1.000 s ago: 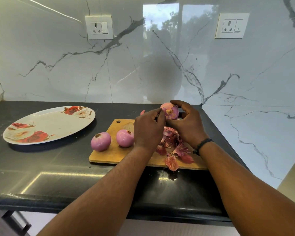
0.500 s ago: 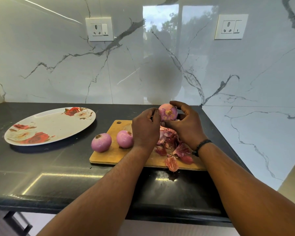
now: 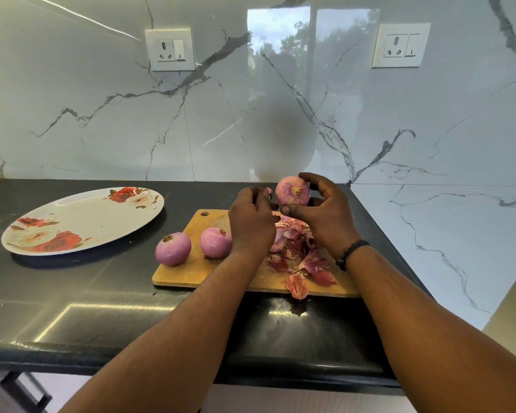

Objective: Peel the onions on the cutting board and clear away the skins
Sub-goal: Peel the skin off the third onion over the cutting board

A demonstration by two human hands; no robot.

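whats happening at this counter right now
A person is peeling red onions over a wooden cutting board. The right hand grips a partly skinned onion above the board, while the left hand pinches a bit of skin beside it. Two peeled onions sit at the board's left end, and a pile of loose skins lies under the hands. A floral plate sits to the left.

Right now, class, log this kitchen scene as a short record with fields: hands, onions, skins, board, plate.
right hand: holds the onion above the board
left hand: pinches a skin scrap
peeled onions: two, at the board's left end
skins: piled on the board
board: wooden, on black counter
plate: floral, left of board
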